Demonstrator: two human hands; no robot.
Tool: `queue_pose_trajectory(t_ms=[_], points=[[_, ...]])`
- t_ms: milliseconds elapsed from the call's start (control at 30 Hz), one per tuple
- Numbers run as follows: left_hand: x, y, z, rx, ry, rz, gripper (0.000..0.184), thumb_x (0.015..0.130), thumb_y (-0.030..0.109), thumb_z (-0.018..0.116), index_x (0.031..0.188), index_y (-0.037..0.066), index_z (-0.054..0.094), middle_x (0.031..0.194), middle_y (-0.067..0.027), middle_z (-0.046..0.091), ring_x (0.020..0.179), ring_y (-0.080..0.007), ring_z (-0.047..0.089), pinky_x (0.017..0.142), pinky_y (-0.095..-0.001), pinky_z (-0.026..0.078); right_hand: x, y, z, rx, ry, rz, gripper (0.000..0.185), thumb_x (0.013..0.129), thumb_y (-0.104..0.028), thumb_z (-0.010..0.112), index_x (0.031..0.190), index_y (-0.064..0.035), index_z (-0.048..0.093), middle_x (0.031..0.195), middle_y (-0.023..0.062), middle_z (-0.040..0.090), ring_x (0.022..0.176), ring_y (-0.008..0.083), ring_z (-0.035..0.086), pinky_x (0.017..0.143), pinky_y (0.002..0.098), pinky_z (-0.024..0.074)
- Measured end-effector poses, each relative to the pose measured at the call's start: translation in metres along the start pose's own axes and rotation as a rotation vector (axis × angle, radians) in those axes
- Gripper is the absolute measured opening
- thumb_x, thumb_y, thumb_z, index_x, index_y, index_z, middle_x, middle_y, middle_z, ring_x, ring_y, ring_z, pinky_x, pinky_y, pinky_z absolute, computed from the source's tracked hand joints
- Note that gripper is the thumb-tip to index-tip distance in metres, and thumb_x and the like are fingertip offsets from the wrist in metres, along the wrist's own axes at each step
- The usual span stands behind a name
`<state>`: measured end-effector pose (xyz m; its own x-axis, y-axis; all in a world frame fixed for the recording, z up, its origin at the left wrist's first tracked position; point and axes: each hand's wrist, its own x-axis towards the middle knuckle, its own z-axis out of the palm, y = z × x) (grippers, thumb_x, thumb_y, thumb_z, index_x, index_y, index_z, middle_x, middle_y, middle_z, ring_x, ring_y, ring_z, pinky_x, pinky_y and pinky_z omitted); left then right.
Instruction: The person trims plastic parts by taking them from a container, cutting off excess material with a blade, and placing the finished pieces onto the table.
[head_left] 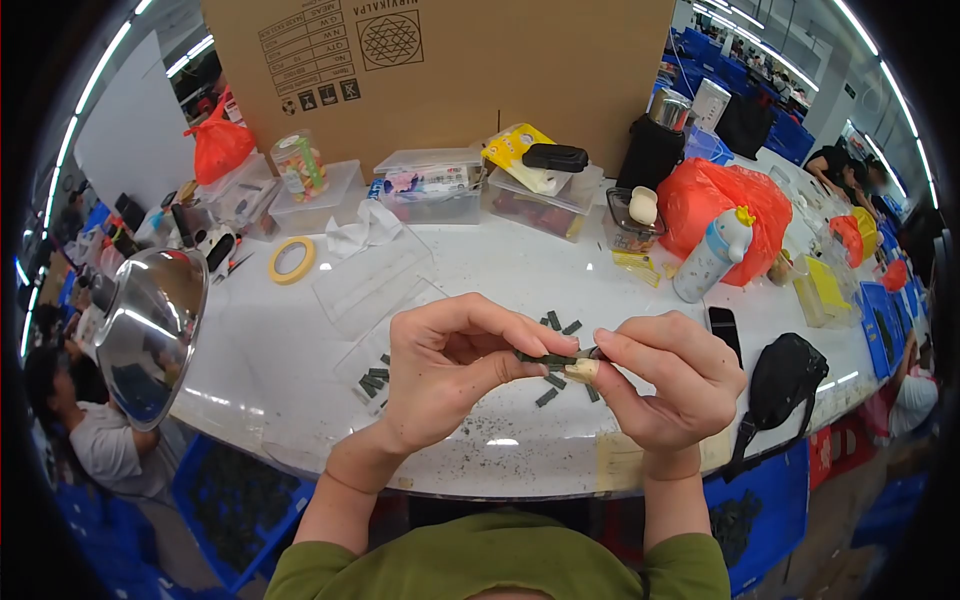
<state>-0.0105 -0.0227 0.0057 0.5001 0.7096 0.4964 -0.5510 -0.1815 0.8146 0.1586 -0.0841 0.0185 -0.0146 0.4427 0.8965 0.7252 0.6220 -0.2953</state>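
Observation:
Over the front of the white table, my left hand point(435, 372) pinches a small dark green block point(538, 358) between thumb and fingertips. My right hand point(672, 378) is closed close beside it, a beige wrap point(581, 371) around its thumb tip. Between the right fingertips shows a thin metal blade point(592, 353), mostly hidden by the fingers. Behind and below the hands lie several loose dark green blocks point(546, 397). Another little group of green blocks point(374, 381) rests left of my left wrist, partly on a clear plastic sheet.
Dark crumbs dot the white tabletop point(500, 455). A metal lamp shade point(155, 335) stands left, near a tape roll point(292, 261). At right are a phone point(724, 332), a black pouch point(785, 385) and a bottle point(712, 258). Blue bins point(290, 515) with green pieces sit below the edge.

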Motion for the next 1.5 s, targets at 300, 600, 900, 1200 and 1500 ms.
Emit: queue_pose_trajectory(t_ms=[300, 600, 900, 1200, 1500], points=[[0.000, -0.002, 0.001, -0.004, -0.008, 0.017, 0.020, 0.071, -0.016, 0.062, 0.083, 0.000, 0.059, 0.089, -0.0162, 0.068, 0.084, -0.0213, 0.066, 0.076, -0.0247, 0.055, 0.002, 0.002, -0.003, 0.084, -0.035, 0.011, 0.016, 0.058, 0.001, 0.073, 0.073, -0.0022, 0.068, 0.069, 0.0039, 0.061, 0.051, 0.0122, 0.049, 0.044, 0.0220, 0.0391], [0.000, 0.000, 0.003, 0.035, 0.081, -0.053, 0.026, 0.064, -0.012, 0.069, 0.080, 0.003, 0.055, 0.080, -0.0201, 0.067, 0.078, -0.0297, 0.068, 0.068, -0.0303, 0.057, 0.002, -0.002, -0.006, 0.283, -0.155, 0.221, 0.022, 0.052, 0.000, 0.073, 0.074, -0.0032, 0.071, 0.068, 0.0057, 0.063, 0.054, 0.0114, 0.049, 0.046, 0.0207, 0.0372], [0.002, -0.003, 0.005, -0.030, 0.085, -0.018, 0.026, 0.064, -0.013, 0.069, 0.084, 0.001, 0.057, 0.079, -0.0181, 0.066, 0.075, -0.0258, 0.067, 0.067, -0.0287, 0.057, 0.001, -0.005, -0.001, 0.166, -0.023, 0.148, 0.022, 0.053, -0.001, 0.076, 0.075, -0.0029, 0.071, 0.070, 0.0064, 0.064, 0.056, 0.0113, 0.050, 0.047, 0.0207, 0.0371], [0.001, -0.004, 0.000, -0.056, 0.000, -0.005, 0.023, 0.072, -0.014, 0.063, 0.092, -0.003, 0.063, 0.087, -0.0156, 0.067, 0.080, -0.0182, 0.065, 0.075, -0.0240, 0.055, 0.000, -0.005, 0.000, 0.166, -0.035, 0.137, 0.023, 0.054, -0.002, 0.077, 0.076, -0.0029, 0.072, 0.071, 0.0063, 0.064, 0.057, 0.0114, 0.050, 0.047, 0.0209, 0.0367], [0.001, -0.005, -0.001, -0.044, -0.007, 0.001, 0.024, 0.073, -0.012, 0.063, 0.096, -0.003, 0.064, 0.085, -0.0154, 0.067, 0.078, -0.0177, 0.065, 0.075, -0.0238, 0.055, 0.000, -0.004, 0.000, 0.154, -0.039, 0.112, 0.022, 0.056, -0.002, 0.077, 0.077, -0.0027, 0.072, 0.072, 0.0058, 0.063, 0.057, 0.0117, 0.050, 0.047, 0.0211, 0.0376]])
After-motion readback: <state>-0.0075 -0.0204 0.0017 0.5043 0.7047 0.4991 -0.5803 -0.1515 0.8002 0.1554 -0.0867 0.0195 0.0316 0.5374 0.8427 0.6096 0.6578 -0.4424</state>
